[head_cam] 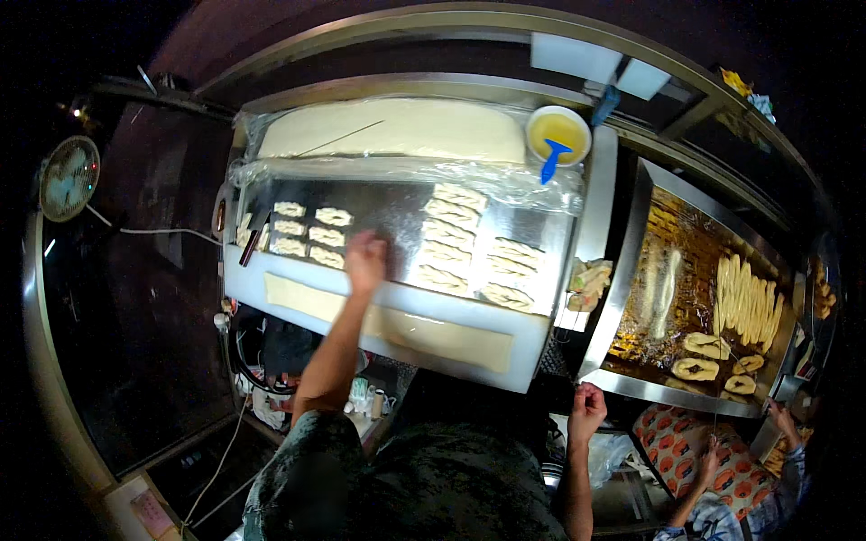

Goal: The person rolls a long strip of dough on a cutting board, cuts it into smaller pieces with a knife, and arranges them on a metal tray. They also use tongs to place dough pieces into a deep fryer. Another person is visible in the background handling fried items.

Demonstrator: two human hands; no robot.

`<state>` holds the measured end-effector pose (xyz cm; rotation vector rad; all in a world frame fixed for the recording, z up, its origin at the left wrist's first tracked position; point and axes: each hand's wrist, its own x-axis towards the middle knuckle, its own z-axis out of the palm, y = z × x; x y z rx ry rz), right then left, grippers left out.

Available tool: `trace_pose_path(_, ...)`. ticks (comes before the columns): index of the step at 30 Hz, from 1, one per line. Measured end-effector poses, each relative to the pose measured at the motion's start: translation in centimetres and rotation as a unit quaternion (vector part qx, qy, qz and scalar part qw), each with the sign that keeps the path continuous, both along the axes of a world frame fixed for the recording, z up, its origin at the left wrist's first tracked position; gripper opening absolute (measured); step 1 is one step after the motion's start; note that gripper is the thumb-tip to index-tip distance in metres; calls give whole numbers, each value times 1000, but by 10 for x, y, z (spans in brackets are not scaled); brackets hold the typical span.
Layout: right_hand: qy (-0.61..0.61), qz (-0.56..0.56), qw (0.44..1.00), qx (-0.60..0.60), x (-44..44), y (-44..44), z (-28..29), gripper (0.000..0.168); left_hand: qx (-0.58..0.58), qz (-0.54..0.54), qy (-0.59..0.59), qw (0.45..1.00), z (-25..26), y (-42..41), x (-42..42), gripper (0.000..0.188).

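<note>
My left hand (366, 257), blurred, is over the metal worktop just right of two columns of small twisted dough pieces (327, 237); whether it holds anything is hidden. A long flat dough strip (440, 335) lies on the white cutting board (473, 375) beneath my left forearm. My right hand (587, 406) is curled beside the near left corner of the fryer, nothing visible in it. More twisted dough pieces (448, 233) stand in two groups on the right of the worktop. A large dough slab (406, 132) lies behind, with plastic film around it and a thin stick on top.
A white bowl (559, 135) of yellow liquid holds a blue brush (555, 159). At right, an oil fryer (612, 324) contains long dough sticks (747, 301) and oval pieces. A co-worker's hands (709, 460) are at its near edge. A dark-handled tool (250, 248) lies at the board's left.
</note>
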<state>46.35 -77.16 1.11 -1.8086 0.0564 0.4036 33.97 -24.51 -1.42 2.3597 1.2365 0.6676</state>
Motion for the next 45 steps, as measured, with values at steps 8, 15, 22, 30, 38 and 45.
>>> trace_pose_path(8,-61,100,993,-29,-10,110,17,8,-203,36,179,962,16,159,-129,29)
trace_pose_path(15,-88,177,980,-27,-19,196,19,10,-272,-107,-5,956,13,153,-132,20)
trace_pose_path(22,50,197,977,66,-11,273,64,84,-471,-208,-67,855,182,-5,-4,19)
trace_pose_path(30,341,149,842,391,18,219,86,42,-657,-254,-151,693,178,-108,87,30)
trace_pose_path(38,255,-84,915,301,35,113,68,23,-715,-299,-23,631,153,-210,126,22)
trace_pose_path(45,189,-480,804,296,30,6,40,44,-739,-193,-77,640,115,-197,137,18)
